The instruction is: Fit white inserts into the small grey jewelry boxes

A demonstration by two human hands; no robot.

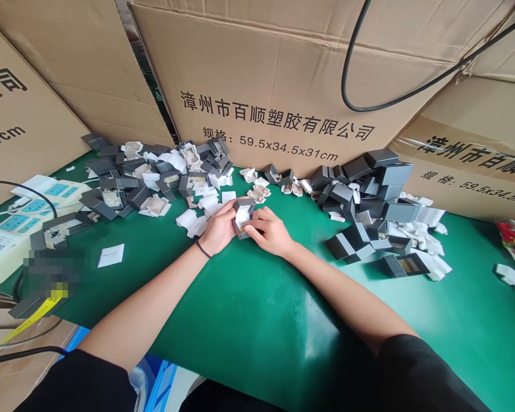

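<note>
A small dark grey box (242,203) is held between my two hands above the green table (249,297). It is open, and a white paper piece (242,216) shows inside it. My left hand (220,228) grips the box along its left side, fingers closed. On the other side my right hand (271,230) is closed on it too, its thumb and fingertips at the box's lower right edge. Just beyond the hands lies a crumpled beige and white insert (258,193). White paper slips (191,222) lie left of my left hand.
A heap of dark boxes and inserts (124,183) spreads at the back left, another pile of boxes (373,194) at the right. Large cartons (257,68) wall the back. A power strip (47,200), a card (110,256) and a yellow tape (30,320) are at left. A black cable (347,74) hangs above.
</note>
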